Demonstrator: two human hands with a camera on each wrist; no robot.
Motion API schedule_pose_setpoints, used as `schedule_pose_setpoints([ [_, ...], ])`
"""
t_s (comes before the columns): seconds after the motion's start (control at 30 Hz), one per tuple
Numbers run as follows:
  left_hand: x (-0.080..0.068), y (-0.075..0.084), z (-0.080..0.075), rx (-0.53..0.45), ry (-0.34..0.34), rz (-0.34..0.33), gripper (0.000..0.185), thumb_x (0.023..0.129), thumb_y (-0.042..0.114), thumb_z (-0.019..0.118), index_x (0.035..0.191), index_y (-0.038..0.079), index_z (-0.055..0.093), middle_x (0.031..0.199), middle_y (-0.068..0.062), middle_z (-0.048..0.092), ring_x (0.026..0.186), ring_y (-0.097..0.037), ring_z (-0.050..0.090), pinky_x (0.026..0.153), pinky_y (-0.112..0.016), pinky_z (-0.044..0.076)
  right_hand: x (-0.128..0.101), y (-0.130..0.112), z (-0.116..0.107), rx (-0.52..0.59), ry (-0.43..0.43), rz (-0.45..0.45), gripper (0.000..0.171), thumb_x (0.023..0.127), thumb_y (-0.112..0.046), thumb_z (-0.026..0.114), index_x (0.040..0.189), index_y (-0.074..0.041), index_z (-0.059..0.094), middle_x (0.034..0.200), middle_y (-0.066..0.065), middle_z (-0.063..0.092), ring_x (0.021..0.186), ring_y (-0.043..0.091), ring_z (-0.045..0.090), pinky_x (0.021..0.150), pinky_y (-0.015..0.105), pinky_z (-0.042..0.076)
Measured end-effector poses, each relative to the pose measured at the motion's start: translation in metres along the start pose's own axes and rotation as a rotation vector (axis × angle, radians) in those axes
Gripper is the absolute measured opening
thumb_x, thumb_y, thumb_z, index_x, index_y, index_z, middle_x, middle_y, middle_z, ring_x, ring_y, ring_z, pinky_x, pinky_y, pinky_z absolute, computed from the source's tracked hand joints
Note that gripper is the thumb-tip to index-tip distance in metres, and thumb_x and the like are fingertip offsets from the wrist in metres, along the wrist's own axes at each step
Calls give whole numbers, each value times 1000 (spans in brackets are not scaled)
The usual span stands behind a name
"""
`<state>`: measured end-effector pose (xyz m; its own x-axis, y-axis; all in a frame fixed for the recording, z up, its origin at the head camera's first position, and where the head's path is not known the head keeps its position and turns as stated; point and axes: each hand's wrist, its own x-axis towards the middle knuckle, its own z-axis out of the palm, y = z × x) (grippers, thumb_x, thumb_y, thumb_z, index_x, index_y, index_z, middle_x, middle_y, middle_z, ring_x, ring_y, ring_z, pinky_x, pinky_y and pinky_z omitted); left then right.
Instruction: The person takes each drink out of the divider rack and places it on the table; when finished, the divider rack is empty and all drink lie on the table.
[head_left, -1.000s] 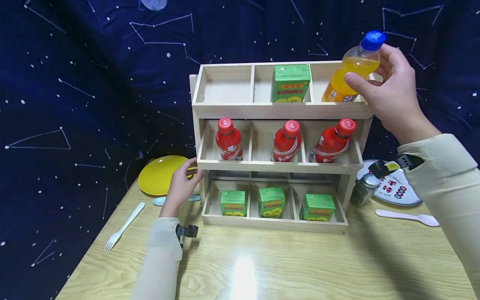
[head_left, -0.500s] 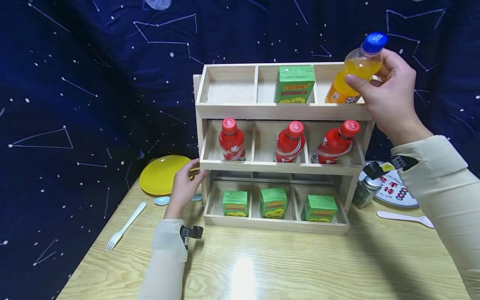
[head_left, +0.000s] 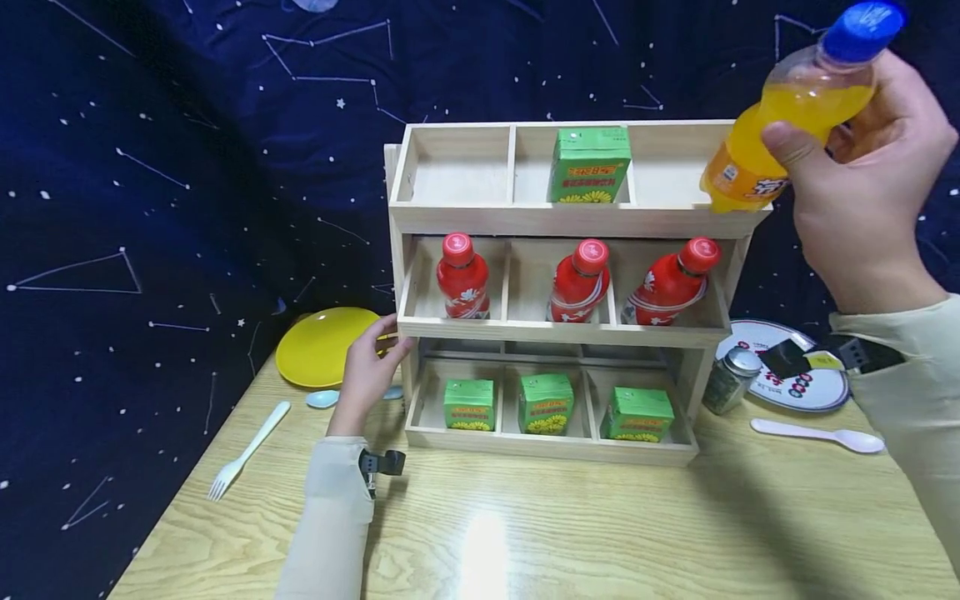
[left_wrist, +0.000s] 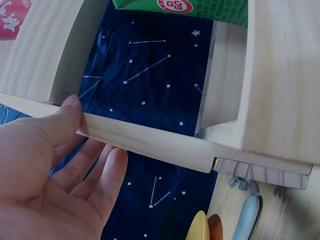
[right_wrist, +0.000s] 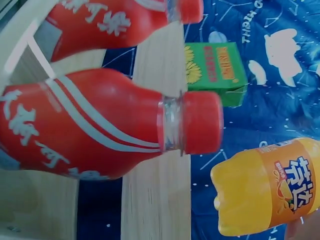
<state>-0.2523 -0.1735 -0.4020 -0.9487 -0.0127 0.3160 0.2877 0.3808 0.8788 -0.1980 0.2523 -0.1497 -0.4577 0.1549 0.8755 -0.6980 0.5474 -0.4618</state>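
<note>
My right hand (head_left: 877, 183) grips an orange soda bottle (head_left: 787, 125) with a blue cap, tilted at the right end of the top tier of a wooden rack (head_left: 562, 222). The soda bottle's base (right_wrist: 240, 195) shows in the right wrist view. My left hand (head_left: 367, 371) holds the rack's left side post (left_wrist: 150, 142), thumb on one face and fingers behind. A green drink carton (head_left: 590, 167) stands in the top tier's middle compartment. Red bottles (head_left: 462, 279) occupy the middle tier, one per compartment. Smaller-looking green cartons (head_left: 469, 406) sit in the bottom tier.
Left of the rack are a yellow plate (head_left: 315, 346), a pale blue spoon (head_left: 322, 399) and a white fork (head_left: 247, 450). At right stand a spice jar (head_left: 727, 383), a printed white plate (head_left: 817, 392) and a pale spoon (head_left: 817, 435). A dark starry cloth (head_left: 187, 208) hangs behind.
My right hand has lifted the orange soda bottle out of the top right compartment, moving it up, right and closer. My left hand stays on the rack's post.
</note>
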Motion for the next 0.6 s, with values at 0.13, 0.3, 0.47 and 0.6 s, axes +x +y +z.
schedule_pose_setpoints([
  [0.13, 0, -1, 0, 10, -5, 2, 49, 95, 23, 68, 140, 9, 54, 131, -13, 60, 114, -31, 61, 98, -43, 51, -15, -3, -18, 38, -3, 127, 44, 93, -2, 62, 136, -9, 54, 130, 4, 57, 125, 23, 50, 114, 30, 32],
  [0.3, 1, -2, 0, 8, -5, 7, 48, 95, 22, 69, 139, 9, 55, 130, -13, 60, 114, -32, 61, 97, -42, 51, -43, 5, -43, 4, -8, 329, 48, 97, -7, 57, 143, -13, 46, 135, 1, 51, 127, 17, 47, 114, 23, 28],
  [0.47, 2, 1, 0, 21, -12, 13, 49, 95, 27, 69, 139, 11, 55, 130, -12, 60, 114, -31, 61, 98, -43, 51, -73, 19, -63, -89, -24, 426, 48, 99, -7, 52, 146, -15, 43, 136, -3, 50, 125, 13, 46, 112, 19, 28],
  [0.6, 1, 1, 0, 27, 0, 1, 48, 95, 25, 69, 139, 10, 55, 130, -12, 60, 114, -31, 61, 98, -45, 50, -95, 29, -70, -70, -25, 435, 50, 95, 2, 55, 143, -13, 49, 135, 2, 55, 120, 16, 51, 110, 20, 33],
])
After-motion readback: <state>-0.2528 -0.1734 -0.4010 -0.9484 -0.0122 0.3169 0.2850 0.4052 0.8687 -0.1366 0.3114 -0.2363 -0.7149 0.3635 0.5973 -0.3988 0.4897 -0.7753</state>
